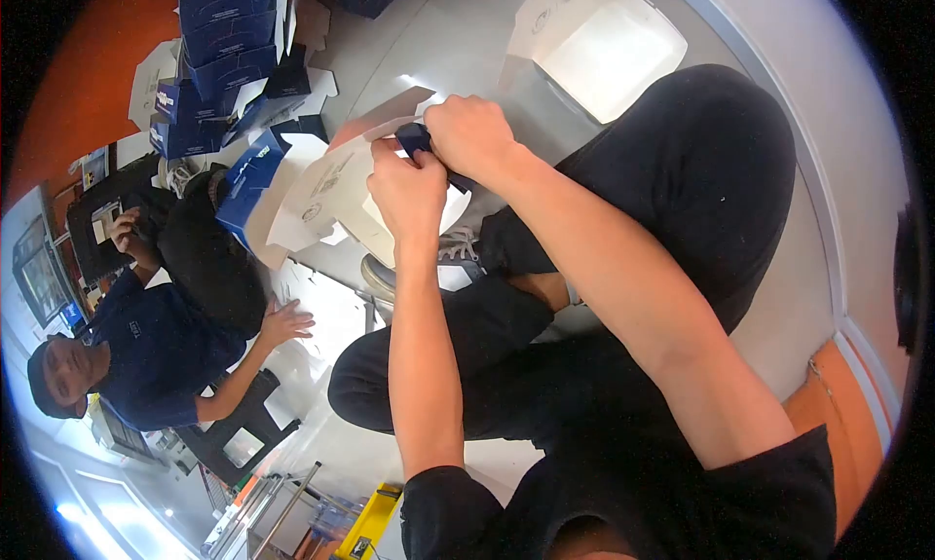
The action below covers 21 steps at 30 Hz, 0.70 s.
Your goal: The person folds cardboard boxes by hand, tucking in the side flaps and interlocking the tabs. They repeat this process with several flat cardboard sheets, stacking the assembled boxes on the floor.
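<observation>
Well, nearest my camera, bent legs (682, 170) lie on the near side of the held carton (341, 195), leaving it open room, I judge. The left hand (407, 192) pinches the carton's dark flap (415, 139) with its fingers, while the right hand (470, 136) is clenched over that same edge, apparently so it can't slip. Just left of the carton I see a blue carton (251, 178); well to its right, an open white box (628, 49). Farther, stacked cartons (229, 29) rise past its upper left, probably saving floor; a co-worker (161, 336) sits leftward.
</observation>
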{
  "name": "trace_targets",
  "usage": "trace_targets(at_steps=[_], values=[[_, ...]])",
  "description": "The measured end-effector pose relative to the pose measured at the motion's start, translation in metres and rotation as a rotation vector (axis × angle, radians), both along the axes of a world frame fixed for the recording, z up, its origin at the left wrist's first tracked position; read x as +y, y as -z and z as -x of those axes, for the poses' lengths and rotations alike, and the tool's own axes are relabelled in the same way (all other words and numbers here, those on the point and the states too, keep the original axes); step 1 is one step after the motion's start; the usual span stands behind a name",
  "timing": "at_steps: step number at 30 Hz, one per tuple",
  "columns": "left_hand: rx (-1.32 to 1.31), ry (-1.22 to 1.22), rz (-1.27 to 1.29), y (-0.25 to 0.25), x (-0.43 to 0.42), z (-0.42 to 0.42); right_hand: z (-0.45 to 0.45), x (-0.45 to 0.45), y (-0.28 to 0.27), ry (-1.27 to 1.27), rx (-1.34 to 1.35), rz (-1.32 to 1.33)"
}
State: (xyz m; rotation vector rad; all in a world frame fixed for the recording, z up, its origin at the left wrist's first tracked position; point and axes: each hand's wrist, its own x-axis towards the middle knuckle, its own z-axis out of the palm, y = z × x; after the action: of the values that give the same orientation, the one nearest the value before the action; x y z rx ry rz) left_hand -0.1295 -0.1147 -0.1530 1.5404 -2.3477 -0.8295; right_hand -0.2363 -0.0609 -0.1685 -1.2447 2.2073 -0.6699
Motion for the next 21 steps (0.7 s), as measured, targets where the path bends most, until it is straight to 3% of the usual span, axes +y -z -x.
trace_targets(at_steps=[11, 13, 21], values=[[-0.128, 0.068, -0.059, -0.008, -0.008, 0.003, -0.007, -0.002, 0.014, 0.066, 0.005, 0.150], [-0.113, 0.054, -0.096, -0.017, -0.006, 0.007, -0.004, -0.003, 0.008, 0.028, -0.032, -0.003], [0.002, 0.082, -0.048, -0.014, -0.003, 0.012, -0.008, -0.003, 0.014, 0.197, -0.253, 0.013]])
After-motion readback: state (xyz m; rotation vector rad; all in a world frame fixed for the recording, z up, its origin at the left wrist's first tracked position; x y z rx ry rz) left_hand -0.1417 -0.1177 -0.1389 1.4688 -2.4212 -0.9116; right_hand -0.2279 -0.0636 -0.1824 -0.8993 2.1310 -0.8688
